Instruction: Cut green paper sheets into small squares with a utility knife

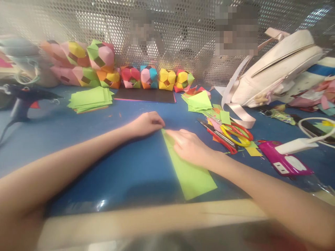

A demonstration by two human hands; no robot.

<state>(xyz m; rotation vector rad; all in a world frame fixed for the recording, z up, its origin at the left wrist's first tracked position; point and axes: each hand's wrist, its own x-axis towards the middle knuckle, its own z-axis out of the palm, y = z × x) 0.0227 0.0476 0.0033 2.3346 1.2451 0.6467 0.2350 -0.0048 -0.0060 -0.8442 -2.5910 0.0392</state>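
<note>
A long strip of light green paper lies slantwise on the blue table, its narrow far end between my two hands. My left hand is closed, its fingertips pinching the far corner of the paper. On the upper part of the same sheet rests my right hand, its index finger stretched toward that corner and pressing the paper down. The other fingers of the right hand are partly hidden. Slight blur covers both hands.
Folded paper balls line the back before a perforated metal screen. Green paper stacks, dark sheets, a glue gun, a cutter, scissors, a magenta power strip and a white bag surround the hands.
</note>
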